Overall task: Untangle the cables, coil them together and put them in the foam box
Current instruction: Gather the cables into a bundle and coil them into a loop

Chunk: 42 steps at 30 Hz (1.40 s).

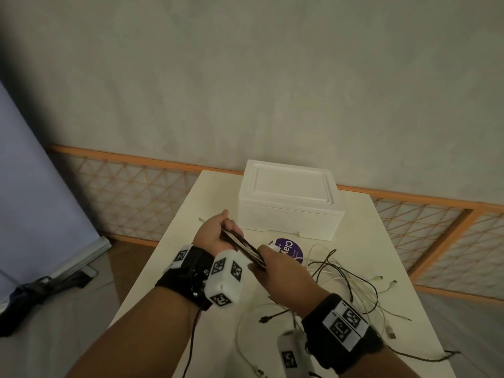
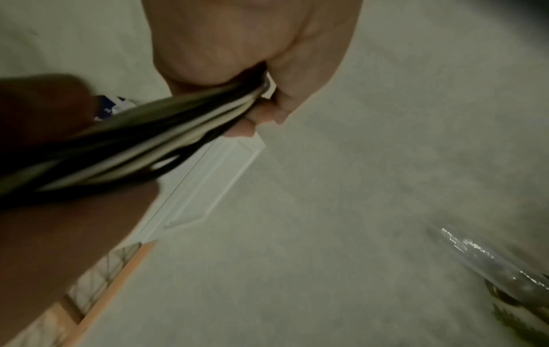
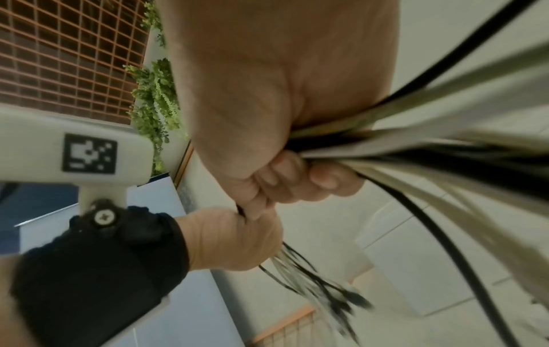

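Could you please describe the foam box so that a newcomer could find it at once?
Look to the far end of the cream table, near the wall. The foam box sits there beyond both hands, its lid on. It is the only large white block; the loose cables lie nearer.

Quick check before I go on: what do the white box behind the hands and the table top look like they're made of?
The foam box looks like white expanded polystyrene: matte, thick-walled, with softly rounded moulded edges and a recessed panel in its closed lid. The table shows a smooth, cream, low-sheen top, probably laminate or painted board; the frames cannot settle which.
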Tool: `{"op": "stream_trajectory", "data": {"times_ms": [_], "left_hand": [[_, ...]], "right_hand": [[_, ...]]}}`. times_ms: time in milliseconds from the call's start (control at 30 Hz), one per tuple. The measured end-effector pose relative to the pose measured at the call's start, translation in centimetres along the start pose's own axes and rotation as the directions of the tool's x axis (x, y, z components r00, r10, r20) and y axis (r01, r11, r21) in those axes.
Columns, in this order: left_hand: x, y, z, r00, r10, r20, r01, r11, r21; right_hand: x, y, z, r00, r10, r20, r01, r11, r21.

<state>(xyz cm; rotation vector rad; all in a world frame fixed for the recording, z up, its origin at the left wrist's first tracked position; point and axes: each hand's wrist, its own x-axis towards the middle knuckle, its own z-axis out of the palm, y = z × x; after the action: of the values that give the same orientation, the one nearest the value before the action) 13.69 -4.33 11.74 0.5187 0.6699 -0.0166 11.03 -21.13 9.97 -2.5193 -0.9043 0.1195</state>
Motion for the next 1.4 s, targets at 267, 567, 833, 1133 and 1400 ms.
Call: {"op": "stream_trajectory", "data": {"times_ms": [267, 567, 833, 1133, 1400], "left_hand": [[3.7, 2.9, -3.3, 0.989, 0.139, -0.039, -0.141, 0.989, -0.049], [1.2, 1.3, -3.2, 0.955, 0.243, 0.169, -0.279, 0.931, 0.234], [-2.6, -2.2, -2.9, 0.823, 0.214, 0.526, -0.544, 0.563, 0.622], [-2.1, -1.6, -4.6, 0.82, 0.091, 0.565, -0.515, 0.548, 0.659], [-2.7, -1.9, -3.3, 0.831, -0.07, 0.552, -0.468, 0.449, 0.761]], "right_hand": [[-4.3, 4.5, 0.3, 0.984, 0.077, 0.163, -0.081, 0.997, 0.017], [-2.4, 4.6, -1.6, 0.977, 0.114, 0.178, -0.178, 0.896, 0.406], [5.3, -4.3, -4.9, 0.954, -0.092, -0.285, 0.192, 0.918, 0.348], [4.8, -4.5, -1.1, 0.929, -0.099, -0.357, 0.223, 0.919, 0.324], [5.8, -3.7, -2.9, 0.982, -0.12, -0.149, 0.178, 0.853, 0.491]]}}
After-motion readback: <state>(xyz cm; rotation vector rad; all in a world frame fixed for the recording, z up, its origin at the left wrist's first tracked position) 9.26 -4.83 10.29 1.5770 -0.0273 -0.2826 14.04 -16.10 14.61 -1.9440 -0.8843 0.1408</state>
